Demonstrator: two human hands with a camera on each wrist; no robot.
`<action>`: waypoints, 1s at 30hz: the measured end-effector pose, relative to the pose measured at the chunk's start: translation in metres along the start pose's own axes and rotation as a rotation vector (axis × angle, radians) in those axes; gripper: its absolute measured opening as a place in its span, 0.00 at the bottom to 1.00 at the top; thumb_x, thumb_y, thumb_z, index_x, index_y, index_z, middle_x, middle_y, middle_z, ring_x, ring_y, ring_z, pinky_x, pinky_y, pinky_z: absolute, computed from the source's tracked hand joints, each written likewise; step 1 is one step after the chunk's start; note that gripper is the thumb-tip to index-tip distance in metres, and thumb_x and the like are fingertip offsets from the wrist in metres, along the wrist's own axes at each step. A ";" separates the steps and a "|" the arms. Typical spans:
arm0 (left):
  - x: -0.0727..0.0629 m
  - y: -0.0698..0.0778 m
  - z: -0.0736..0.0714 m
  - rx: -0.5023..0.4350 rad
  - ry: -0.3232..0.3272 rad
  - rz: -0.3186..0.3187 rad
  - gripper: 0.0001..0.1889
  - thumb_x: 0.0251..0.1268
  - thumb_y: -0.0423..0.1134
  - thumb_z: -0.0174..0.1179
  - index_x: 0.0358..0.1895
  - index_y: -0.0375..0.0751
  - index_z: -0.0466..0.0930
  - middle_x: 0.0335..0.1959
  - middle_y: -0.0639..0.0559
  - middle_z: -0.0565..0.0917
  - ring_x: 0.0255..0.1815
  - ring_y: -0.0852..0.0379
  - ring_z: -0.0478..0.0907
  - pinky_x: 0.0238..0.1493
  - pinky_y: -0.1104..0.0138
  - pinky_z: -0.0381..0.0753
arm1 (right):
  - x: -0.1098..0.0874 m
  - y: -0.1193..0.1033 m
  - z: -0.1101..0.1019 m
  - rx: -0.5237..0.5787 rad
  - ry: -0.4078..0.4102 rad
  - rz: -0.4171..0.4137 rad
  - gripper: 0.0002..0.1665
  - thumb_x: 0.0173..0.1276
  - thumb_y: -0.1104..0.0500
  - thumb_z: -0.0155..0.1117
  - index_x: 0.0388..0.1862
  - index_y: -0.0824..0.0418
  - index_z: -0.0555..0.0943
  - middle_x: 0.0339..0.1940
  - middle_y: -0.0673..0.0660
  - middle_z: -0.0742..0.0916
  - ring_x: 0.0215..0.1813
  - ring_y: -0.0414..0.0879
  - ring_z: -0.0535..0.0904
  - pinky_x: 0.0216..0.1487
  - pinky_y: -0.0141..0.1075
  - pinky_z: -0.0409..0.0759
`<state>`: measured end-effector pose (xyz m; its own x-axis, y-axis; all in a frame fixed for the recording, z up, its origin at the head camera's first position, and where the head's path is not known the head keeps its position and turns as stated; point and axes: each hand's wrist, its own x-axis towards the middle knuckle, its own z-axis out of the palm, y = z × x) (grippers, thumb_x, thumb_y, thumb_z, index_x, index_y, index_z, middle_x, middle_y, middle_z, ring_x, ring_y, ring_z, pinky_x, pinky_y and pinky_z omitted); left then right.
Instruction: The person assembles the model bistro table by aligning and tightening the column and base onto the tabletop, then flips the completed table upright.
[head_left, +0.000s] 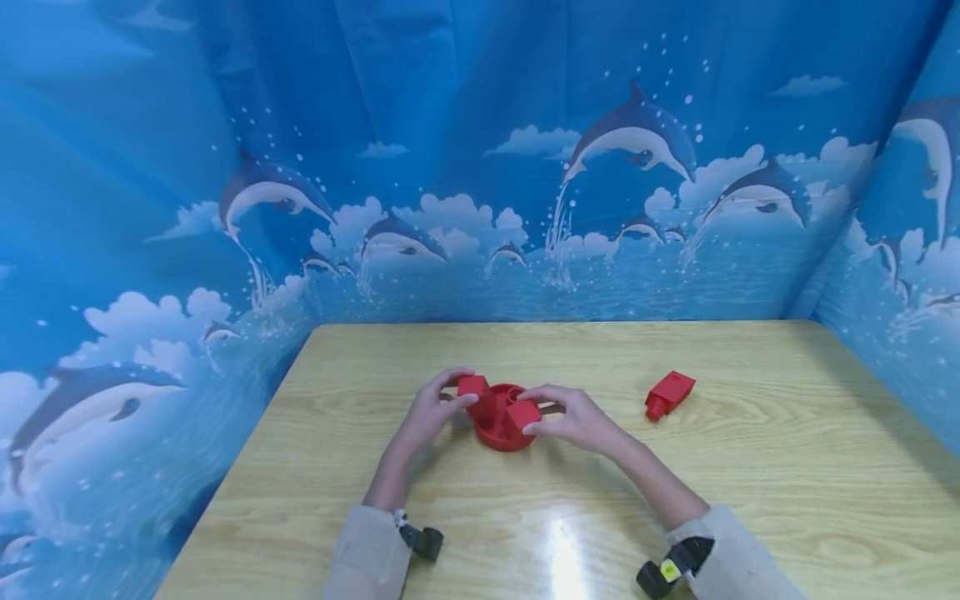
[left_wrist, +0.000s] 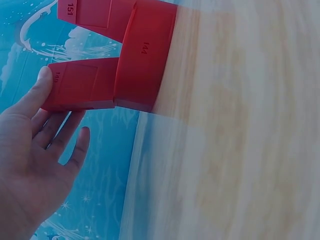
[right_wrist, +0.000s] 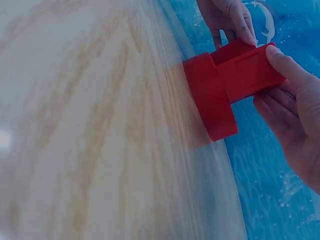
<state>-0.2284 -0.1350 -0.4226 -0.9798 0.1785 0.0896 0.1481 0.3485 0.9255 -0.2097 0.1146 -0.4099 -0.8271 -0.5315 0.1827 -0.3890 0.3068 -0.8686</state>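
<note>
A round red base (head_left: 504,443) with a raised rim stands on the table, "144" printed on its side. My left hand (head_left: 431,410) pinches the top of a red rectangular block (left_wrist: 82,84) between thumb and fingers; its lower end is in the base's left part, hidden by the rim. On the base's right side, my right hand (head_left: 573,419) grips a second red block (right_wrist: 250,71), marked "151", near its top with thumb and fingers. Between and behind the blocks shows a small red ring (head_left: 514,393) inside the base.
Off to the right, a red bottle-shaped block (head_left: 670,394) with a narrow round neck lies on its side on the wooden table (head_left: 750,467). A blue dolphin-print curtain (head_left: 480,167) encloses the table's back and sides. Black wrist cameras (head_left: 429,543) sit on both sleeves.
</note>
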 end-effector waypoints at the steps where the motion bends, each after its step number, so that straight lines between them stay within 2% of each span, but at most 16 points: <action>1: 0.003 -0.005 0.001 0.000 0.004 -0.001 0.26 0.56 0.45 0.65 0.58 0.44 0.72 0.52 0.52 0.75 0.53 0.53 0.69 0.47 0.60 0.74 | 0.001 0.006 0.001 -0.004 0.010 -0.014 0.27 0.56 0.60 0.69 0.54 0.68 0.76 0.50 0.61 0.80 0.51 0.55 0.76 0.47 0.41 0.77; 4: 0.003 -0.004 0.003 0.006 0.028 -0.013 0.27 0.53 0.47 0.66 0.57 0.44 0.73 0.50 0.53 0.75 0.51 0.53 0.70 0.45 0.62 0.75 | 0.002 0.010 0.004 -0.041 0.031 -0.063 0.26 0.54 0.58 0.71 0.51 0.66 0.78 0.46 0.58 0.82 0.48 0.52 0.77 0.43 0.39 0.79; 8: 0.005 0.000 0.009 0.013 0.068 -0.039 0.27 0.51 0.46 0.68 0.56 0.45 0.73 0.49 0.52 0.74 0.48 0.51 0.71 0.43 0.63 0.76 | 0.004 0.006 0.009 -0.092 0.065 -0.118 0.24 0.52 0.57 0.73 0.47 0.66 0.78 0.42 0.55 0.82 0.44 0.50 0.77 0.41 0.42 0.80; 13: 0.005 0.002 0.012 0.017 0.092 -0.083 0.26 0.50 0.43 0.69 0.55 0.46 0.73 0.48 0.52 0.74 0.43 0.52 0.72 0.40 0.64 0.77 | 0.004 0.002 0.013 -0.113 0.079 -0.067 0.24 0.50 0.54 0.74 0.44 0.62 0.78 0.41 0.52 0.81 0.44 0.47 0.77 0.41 0.41 0.80; 17: 0.004 0.001 0.008 0.014 0.060 -0.052 0.26 0.52 0.45 0.68 0.56 0.48 0.73 0.49 0.53 0.74 0.46 0.53 0.71 0.43 0.63 0.76 | 0.004 0.002 0.011 -0.091 0.055 -0.047 0.24 0.52 0.53 0.73 0.46 0.61 0.78 0.42 0.52 0.81 0.45 0.48 0.77 0.43 0.40 0.79; 21: 0.003 -0.003 0.002 -0.003 -0.002 -0.013 0.23 0.55 0.47 0.65 0.56 0.52 0.74 0.51 0.55 0.74 0.52 0.55 0.69 0.47 0.62 0.75 | 0.001 0.005 0.007 -0.037 0.017 -0.050 0.25 0.54 0.56 0.71 0.50 0.64 0.78 0.46 0.55 0.81 0.48 0.50 0.76 0.41 0.36 0.79; 25: 0.003 -0.004 -0.001 0.002 -0.052 -0.014 0.23 0.58 0.46 0.63 0.58 0.53 0.73 0.54 0.56 0.74 0.54 0.55 0.68 0.49 0.60 0.73 | -0.001 0.004 0.004 -0.018 -0.003 -0.029 0.25 0.56 0.60 0.70 0.52 0.66 0.77 0.48 0.58 0.81 0.50 0.52 0.76 0.41 0.32 0.79; 27: 0.003 -0.003 0.000 0.014 -0.046 -0.029 0.25 0.58 0.44 0.63 0.60 0.51 0.71 0.54 0.54 0.74 0.55 0.55 0.68 0.50 0.60 0.73 | -0.003 -0.003 0.004 -0.025 -0.007 -0.027 0.25 0.56 0.62 0.69 0.52 0.68 0.76 0.48 0.60 0.81 0.50 0.54 0.75 0.41 0.33 0.79; 30: 0.003 0.001 0.005 0.046 0.000 -0.083 0.30 0.52 0.44 0.67 0.61 0.49 0.68 0.53 0.53 0.73 0.53 0.53 0.70 0.48 0.60 0.75 | -0.005 -0.017 0.002 -0.036 -0.019 -0.018 0.24 0.57 0.65 0.68 0.52 0.71 0.75 0.48 0.62 0.80 0.51 0.56 0.75 0.41 0.33 0.79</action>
<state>-0.2307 -0.1289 -0.4231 -0.9890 0.1471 0.0130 0.0721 0.4044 0.9117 -0.1979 0.1107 -0.3974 -0.8119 -0.5523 0.1894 -0.4188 0.3249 -0.8479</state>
